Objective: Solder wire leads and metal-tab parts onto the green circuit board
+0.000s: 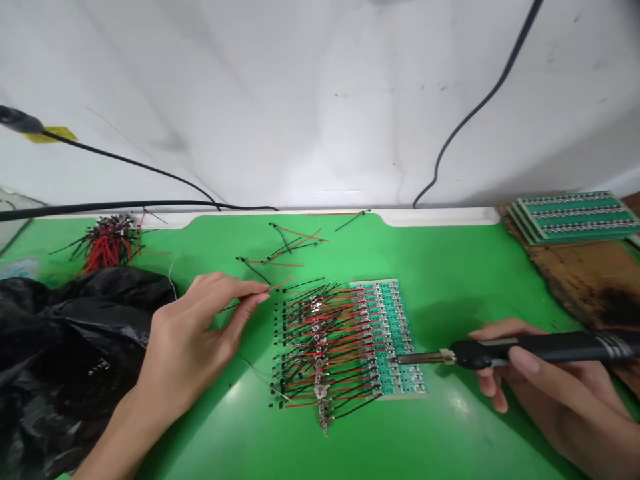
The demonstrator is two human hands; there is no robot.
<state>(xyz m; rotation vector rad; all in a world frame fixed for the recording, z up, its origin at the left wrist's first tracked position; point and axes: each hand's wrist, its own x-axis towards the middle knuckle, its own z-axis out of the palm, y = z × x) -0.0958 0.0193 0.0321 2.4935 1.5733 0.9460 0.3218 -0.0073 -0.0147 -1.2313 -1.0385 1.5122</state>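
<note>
On the green work mat (465,440), the right hand (550,393) wraps a soldering iron (545,348), its long axis pointing left, tip just over the circuit board (397,333). Left of that board, the left hand (193,340) narrows, perhaps pinching a red wire (280,285).

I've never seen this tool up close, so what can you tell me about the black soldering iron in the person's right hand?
The black soldering iron is a long, pen-shaped tool with a smooth black grip, silver bands towards its rear, a metal collar and a slim dark metal tip. It lies roughly level, pointing left, gripped in the right hand. Its tip reaches the edge of a green circuit board, though whether they touch cannot be told.
</note>
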